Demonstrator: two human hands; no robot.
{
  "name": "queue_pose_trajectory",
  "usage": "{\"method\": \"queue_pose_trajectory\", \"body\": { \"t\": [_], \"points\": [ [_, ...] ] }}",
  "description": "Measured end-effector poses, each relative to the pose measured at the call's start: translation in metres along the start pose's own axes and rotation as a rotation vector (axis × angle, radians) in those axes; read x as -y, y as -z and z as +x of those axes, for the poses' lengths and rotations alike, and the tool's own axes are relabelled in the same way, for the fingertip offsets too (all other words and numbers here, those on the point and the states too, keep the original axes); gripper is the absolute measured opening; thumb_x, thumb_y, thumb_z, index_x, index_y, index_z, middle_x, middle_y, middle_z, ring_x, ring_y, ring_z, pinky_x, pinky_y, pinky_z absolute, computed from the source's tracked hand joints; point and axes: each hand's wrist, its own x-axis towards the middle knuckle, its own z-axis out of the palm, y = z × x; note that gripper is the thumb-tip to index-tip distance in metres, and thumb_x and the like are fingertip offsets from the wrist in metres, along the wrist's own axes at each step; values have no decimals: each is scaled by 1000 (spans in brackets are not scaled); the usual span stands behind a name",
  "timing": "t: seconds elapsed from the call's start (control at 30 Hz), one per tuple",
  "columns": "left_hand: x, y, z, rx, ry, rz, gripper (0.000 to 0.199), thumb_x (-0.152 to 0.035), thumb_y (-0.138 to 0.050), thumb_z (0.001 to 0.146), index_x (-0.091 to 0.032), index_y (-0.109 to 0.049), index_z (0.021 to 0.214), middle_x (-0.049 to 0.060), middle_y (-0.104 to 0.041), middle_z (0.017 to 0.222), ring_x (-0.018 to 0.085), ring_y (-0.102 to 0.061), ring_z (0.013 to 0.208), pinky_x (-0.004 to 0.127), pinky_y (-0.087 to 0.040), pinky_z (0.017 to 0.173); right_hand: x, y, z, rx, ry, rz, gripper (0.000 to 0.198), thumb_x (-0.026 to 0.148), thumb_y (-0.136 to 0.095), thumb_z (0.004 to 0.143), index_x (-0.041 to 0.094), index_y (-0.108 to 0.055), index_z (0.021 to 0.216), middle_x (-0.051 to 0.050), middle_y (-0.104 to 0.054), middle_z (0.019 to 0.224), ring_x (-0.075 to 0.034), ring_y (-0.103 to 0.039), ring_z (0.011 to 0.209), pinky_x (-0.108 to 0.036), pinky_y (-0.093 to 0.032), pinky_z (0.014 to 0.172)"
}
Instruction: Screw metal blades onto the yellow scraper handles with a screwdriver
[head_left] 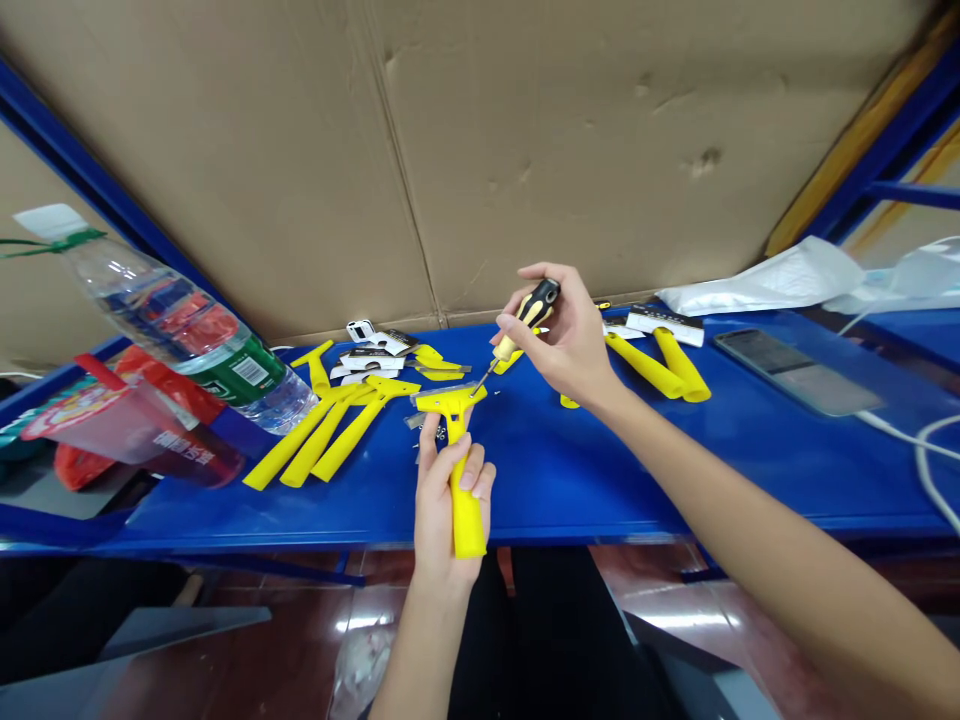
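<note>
My left hand [442, 500] is wrapped round the handle of a yellow scraper [466, 515], its wide head pointing away from me. A screwdriver [532, 310] with a black and cream handle is gripped in my right hand [562, 335]. Its thin shaft slants down to the right end of the scraper's head, and the tip is there; whether it sits in a screw is too small to tell. Behind my left fingers lie several small screws [441, 433], partly hidden. More yellow scrapers [349, 430] lie side by side to the left.
A water bottle [202, 320] and a red plastic cup [150, 430] stand at the left. Yellow handles [660, 370] and a phone [802, 370] with a white cable [911, 440] lie right. Printed cards [375, 355] lie at the back, before a cardboard wall [562, 130].
</note>
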Motion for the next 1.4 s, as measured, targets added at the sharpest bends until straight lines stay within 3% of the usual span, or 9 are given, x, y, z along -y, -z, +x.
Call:
{"method": "queue_pose_trajectory", "body": {
  "t": [0.3, 0.4, 0.57, 0.77, 0.87, 0.97, 1.13, 1.27, 1.4],
  "points": [
    [-2, 4, 2, 27, 22, 22, 56, -2, -75, 90, -31, -62, 137, 8, -74, 133, -1, -44, 52, 15, -40, 49, 13, 7, 0, 174, 92, -17, 66, 64, -65, 106, 34, -43, 160, -11, -67, 139, -29, -78, 118, -48, -71, 97],
    [-2, 1, 1, -7, 24, 30, 59, 0, -73, 90, -31, -62, 139, 8, -74, 131, -1, -43, 51, 14, -39, 47, 18, 6, 0, 200, 110, -43, 64, 61, -62, 109, 34, -41, 163, -11, -67, 140, -27, -78, 115, -45, -72, 93],
    [-3, -2, 1, 4, 64, 43, 60, -1, -72, 91, -30, -62, 142, 10, -75, 130, -1, -43, 50, 13, -39, 46, 19, 4, -3, 108, 163, -166, 68, 62, -69, 104, 33, -45, 161, -10, -67, 136, -28, -77, 112, -48, -73, 91],
    [-3, -1, 1, 22, 53, 47, 55, -1, -72, 91, -30, -63, 137, 12, -74, 136, -2, -43, 50, 12, -39, 46, 24, 4, -3, 224, 138, -77, 71, 56, -61, 110, 34, -31, 170, -11, -67, 140, -27, -78, 116, -47, -72, 94],
    [-3, -1, 1, 31, 75, 51, 54, -1, -72, 91, -29, -64, 136, 12, -74, 136, -2, -42, 50, 12, -39, 46, 23, 2, -3, 172, 121, -124, 71, 55, -67, 107, 34, -35, 167, -10, -70, 137, -27, -79, 111, -47, -73, 91],
    [-3, -2, 1, 36, 98, 48, 53, -1, -73, 90, -28, -65, 135, 12, -75, 132, -2, -42, 49, 11, -38, 45, 25, 1, -4, 145, 156, -161, 65, 54, -67, 107, 35, -40, 163, -10, -66, 143, -29, -77, 118, -50, -72, 95],
    [-3, -1, 3, 24, 85, 43, 52, -1, -71, 91, -27, -65, 136, 13, -74, 134, -3, -43, 50, 11, -39, 45, 28, 1, -3, 280, 186, -127, 60, 49, -51, 115, 32, -30, 169, -11, -58, 154, -27, -74, 127, -48, -69, 102],
    [-3, 3, 4, 80, 131, 47, 54, -1, -71, 92, -28, -63, 138, 12, -73, 137, -3, -43, 51, 12, -41, 47, 26, 2, -3, 227, 185, -227, 64, 57, -62, 110, 32, -40, 164, -11, -49, 168, -27, -71, 127, -50, -70, 100],
    [-3, 5, 4, 82, 105, 49, 52, -1, -71, 93, -29, -66, 137, 10, -74, 134, -3, -44, 51, 12, -41, 47, 29, 3, -4, 243, 143, -195, 63, 53, -56, 112, 34, -37, 169, -12, -50, 168, -31, -68, 137, -49, -69, 104]
  ]
}}
